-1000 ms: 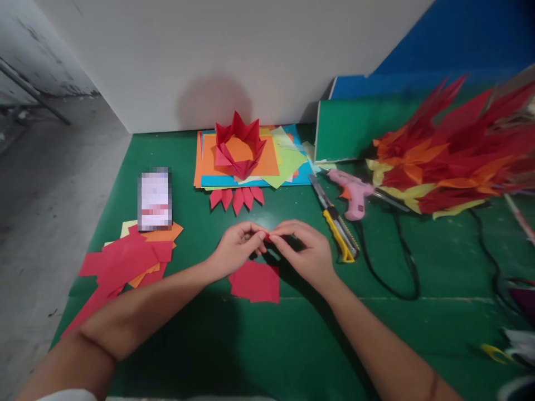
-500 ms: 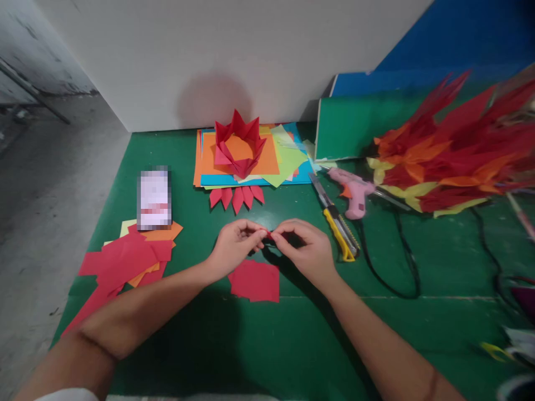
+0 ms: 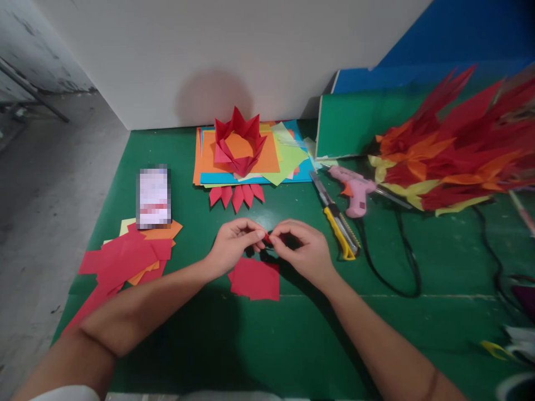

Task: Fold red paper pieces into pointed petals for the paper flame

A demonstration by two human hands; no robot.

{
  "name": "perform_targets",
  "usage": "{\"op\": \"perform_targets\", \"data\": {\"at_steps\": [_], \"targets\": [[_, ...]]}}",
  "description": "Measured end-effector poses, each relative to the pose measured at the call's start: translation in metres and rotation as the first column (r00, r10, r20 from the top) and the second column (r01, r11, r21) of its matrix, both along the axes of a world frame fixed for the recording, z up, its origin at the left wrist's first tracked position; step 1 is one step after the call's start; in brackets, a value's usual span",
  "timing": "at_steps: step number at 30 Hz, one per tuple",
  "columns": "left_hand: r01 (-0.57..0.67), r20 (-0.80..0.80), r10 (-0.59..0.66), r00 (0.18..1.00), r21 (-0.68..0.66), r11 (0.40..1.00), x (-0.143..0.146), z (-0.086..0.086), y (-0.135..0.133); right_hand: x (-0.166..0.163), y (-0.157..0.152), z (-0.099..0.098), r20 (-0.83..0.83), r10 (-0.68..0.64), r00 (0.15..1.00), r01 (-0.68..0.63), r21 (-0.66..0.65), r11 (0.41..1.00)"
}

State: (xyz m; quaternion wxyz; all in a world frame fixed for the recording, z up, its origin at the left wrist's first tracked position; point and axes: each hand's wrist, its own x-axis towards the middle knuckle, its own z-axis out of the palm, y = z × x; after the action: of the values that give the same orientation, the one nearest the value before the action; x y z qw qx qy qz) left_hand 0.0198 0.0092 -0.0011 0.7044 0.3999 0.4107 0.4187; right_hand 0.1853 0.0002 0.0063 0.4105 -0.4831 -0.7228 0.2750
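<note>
My left hand (image 3: 232, 248) and my right hand (image 3: 301, 249) meet at the middle of the green table, fingertips pinched together on a small folded red paper piece (image 3: 266, 238). Most of that piece is hidden by the fingers. Just below the hands lie red paper squares (image 3: 254, 280) flat on the table. Beyond the hands, several folded red petal pieces (image 3: 237, 196) lie in a row. Behind them a red folded paper crown (image 3: 239, 141) sits on a stack of coloured paper sheets (image 3: 273, 161).
A phone (image 3: 153, 196) lies at the left above scattered red and orange paper cut-offs (image 3: 125, 262). A yellow utility knife (image 3: 337, 223) and a pink glue gun (image 3: 353, 192) with a black cord (image 3: 399, 266) lie to the right. A large red-orange paper spray (image 3: 455, 150) fills the far right.
Both hands stay pinched on the small red piece, with only slight finger shifts. The view has drifted a little.
</note>
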Motion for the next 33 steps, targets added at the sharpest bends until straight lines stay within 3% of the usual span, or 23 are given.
{"op": "perform_targets", "data": {"at_steps": [10, 14, 18, 23, 28, 33], "targets": [[0.111, -0.076, -0.101, 0.992, 0.138, 0.984, -0.002, -0.003, 0.0, 0.002, 0.0, 0.001, 0.01, 0.041, 0.999, -0.04, -0.015, 0.999], [0.096, -0.189, -0.054, 0.98, 0.22, 0.971, -0.001, -0.001, -0.002, 0.004, 0.001, 0.001, 0.014, 0.052, 0.999, -0.052, -0.01, 0.999], [0.037, -0.2, 0.015, 0.98, 0.254, 0.967, 0.003, -0.002, -0.004, 0.004, 0.002, 0.001, -0.015, 0.057, 0.998, -0.057, -0.034, 0.998], [0.106, -0.172, -0.074, 0.982, 0.186, 0.977, 0.0, -0.003, -0.002, 0.005, 0.003, -0.001, -0.05, 0.097, 0.994, -0.102, -0.123, 0.987], [0.166, -0.249, -0.108, 0.962, 0.224, 0.96, -0.002, -0.002, 0.001, 0.007, 0.003, -0.003, -0.106, 0.152, 0.983, -0.172, -0.23, 0.958], [0.189, -0.195, -0.167, 0.966, 0.099, 0.977, -0.001, -0.002, 0.001, 0.01, 0.005, -0.003, -0.256, 0.142, 0.956, -0.24, -0.405, 0.883]]}}
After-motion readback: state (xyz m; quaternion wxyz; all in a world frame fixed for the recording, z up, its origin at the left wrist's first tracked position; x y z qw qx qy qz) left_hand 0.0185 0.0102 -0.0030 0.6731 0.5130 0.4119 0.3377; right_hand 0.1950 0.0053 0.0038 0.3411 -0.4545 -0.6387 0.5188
